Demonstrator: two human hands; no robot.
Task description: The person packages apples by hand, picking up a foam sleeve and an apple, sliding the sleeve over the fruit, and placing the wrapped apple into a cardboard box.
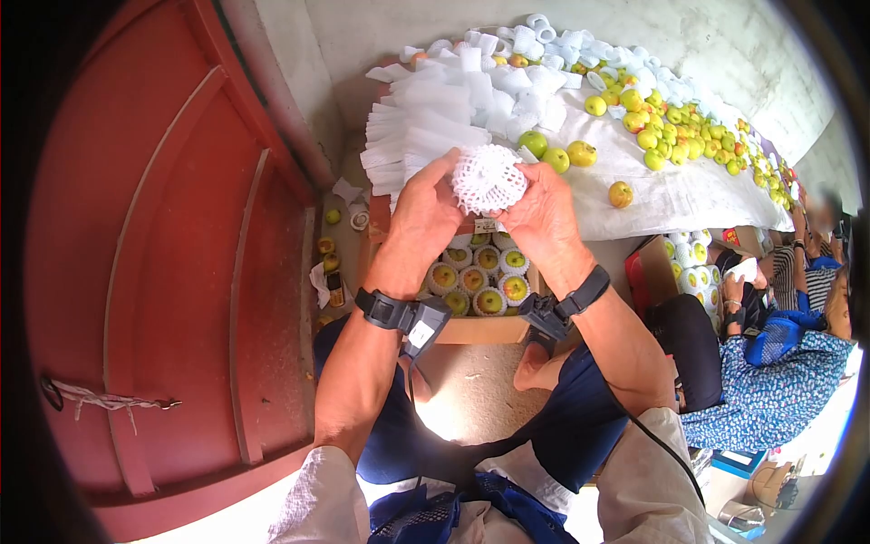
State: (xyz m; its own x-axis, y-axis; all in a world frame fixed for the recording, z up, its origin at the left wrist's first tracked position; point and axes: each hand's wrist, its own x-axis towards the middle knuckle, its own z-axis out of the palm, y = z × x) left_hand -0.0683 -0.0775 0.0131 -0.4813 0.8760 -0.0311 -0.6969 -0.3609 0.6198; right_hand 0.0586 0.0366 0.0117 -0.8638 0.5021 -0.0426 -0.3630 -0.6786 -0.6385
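A white foam net sleeve (489, 179) is held up between my two hands, bunched into a round shape. Whatever it may contain is hidden by the mesh. My left hand (426, 207) grips its left side, fingers curled round it. From the right, my right hand (542, 204) presses thumb and fingers against the same sleeve. Below them, a cardboard box (467, 332) holds rows of apples (490, 301) in white foam nets. Just beyond my hands, on the white-covered table, lie loose green-yellow apples (582, 154) and a heap of flat foam sleeves (435, 118).
A long pile of apples (675, 136) and foam sleeves runs along the table by the wall. To my left stands a red door (190, 272). At right, a person in a blue patterned top (770, 390) sits by another box of netted apples (693, 263).
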